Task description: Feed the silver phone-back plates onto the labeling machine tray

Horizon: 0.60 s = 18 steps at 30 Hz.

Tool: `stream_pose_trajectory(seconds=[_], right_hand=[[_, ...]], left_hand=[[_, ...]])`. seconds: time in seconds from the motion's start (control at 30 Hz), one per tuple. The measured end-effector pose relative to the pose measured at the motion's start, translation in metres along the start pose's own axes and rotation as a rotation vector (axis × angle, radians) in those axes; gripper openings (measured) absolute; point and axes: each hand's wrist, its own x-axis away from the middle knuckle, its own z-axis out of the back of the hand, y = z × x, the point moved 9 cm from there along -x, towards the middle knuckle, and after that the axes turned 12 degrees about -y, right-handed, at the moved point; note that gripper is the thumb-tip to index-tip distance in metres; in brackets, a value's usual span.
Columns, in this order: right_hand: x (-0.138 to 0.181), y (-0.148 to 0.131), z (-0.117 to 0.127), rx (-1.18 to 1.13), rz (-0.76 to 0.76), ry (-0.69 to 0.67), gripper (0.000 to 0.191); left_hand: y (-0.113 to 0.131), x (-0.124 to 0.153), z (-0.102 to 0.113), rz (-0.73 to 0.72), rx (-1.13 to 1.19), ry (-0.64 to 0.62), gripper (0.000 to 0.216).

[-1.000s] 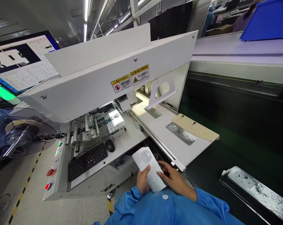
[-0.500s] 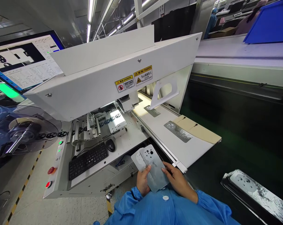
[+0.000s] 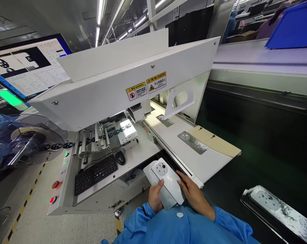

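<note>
Close to my body I hold two overlapping phone back panels. The upper panel [image 3: 171, 182] is pale, with a round cluster of camera holes at its top end. A greyer lower panel [image 3: 168, 199] shows beneath it, sticking out on the left. My left hand [image 3: 155, 197] is closed on their left side, thumb on top. My right hand [image 3: 194, 196] pinches the right edge of the upper panel; its fingertips below are hidden. On the machine's white belt [image 3: 186, 162] lies another panel [image 3: 192, 142], with a further panel [image 3: 165, 120] behind it.
The white machine [image 3: 133, 78] spans the front above the belt. A keyboard [image 3: 96, 173] and mouse [image 3: 120, 157] lie on its left ledge. At right, a black tray [image 3: 255, 211] holding panels [image 3: 280, 210] rests on the dark conveyor [image 3: 257, 142]. A blue bin [image 3: 294, 25] stands behind.
The upper panel has tilted and moved slightly right over the lower one. Its face now looks bright white instead of mottled grey. Both hands stay nearly in place.
</note>
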Motion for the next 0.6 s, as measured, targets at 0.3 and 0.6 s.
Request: stream_pose_trajectory(seconds=[0.3, 0.6], right_hand=[[0.003, -0.014, 0.001, 0.24, 0.114, 0.045, 0.049], [0.002, -0.004, -0.017, 0.423, 0.046, -0.125, 0.084]], left_hand=[[0.0, -0.002, -0.005, -0.03, -0.002, -0.037, 0.074], [0.005, -0.001, -0.017, -0.078, -0.022, -0.105, 0.074]])
